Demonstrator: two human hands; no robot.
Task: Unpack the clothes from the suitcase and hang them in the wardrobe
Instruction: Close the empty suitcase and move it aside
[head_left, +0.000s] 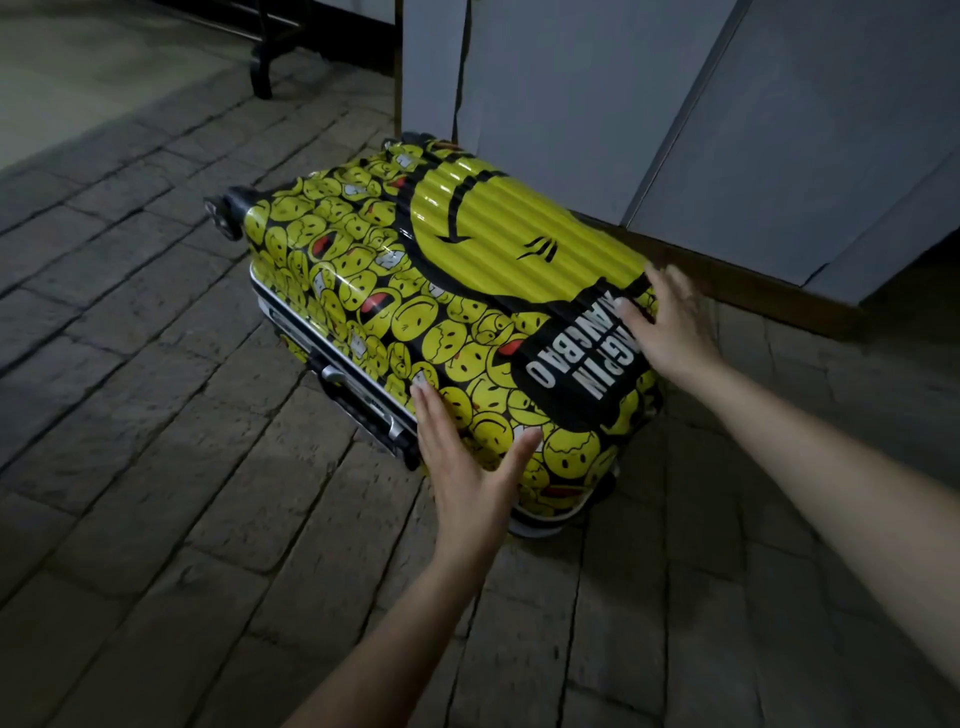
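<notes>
Left hand (467, 457) open, fingers spread flat, pressed on the near corner of the suitcase (441, 312) — thumb splayed out toward the right, fingertips pointing away along the lid. Right hand (670, 325) likewise open and gripping nothing, palm laid over the far right edge of the lid, fingertips touching the black patch (576, 364) with white lettering. Both forearms bare, reaching in from the near side.

Under both hands: suitcase lying flat on the floor (156, 415), shut, hard ribbed shell printed with yellow smiley faces, one large face filling the area beyond the right hand. Just left of the left hand, along the side edge, a silver frame with a latch (332, 375) and a dark handle (374, 415) below it. Well beyond the left hand, at the far corner, a black wheel (226, 213); another wheel at the far end, partly hidden.

Floor of grey-brown brick-like pavers, dimly lit. Beyond the right hand, close behind the suitcase — pale grey panels (675, 104) above a dark base. Further off, past the left hand, a dark furniture leg (262, 62).
</notes>
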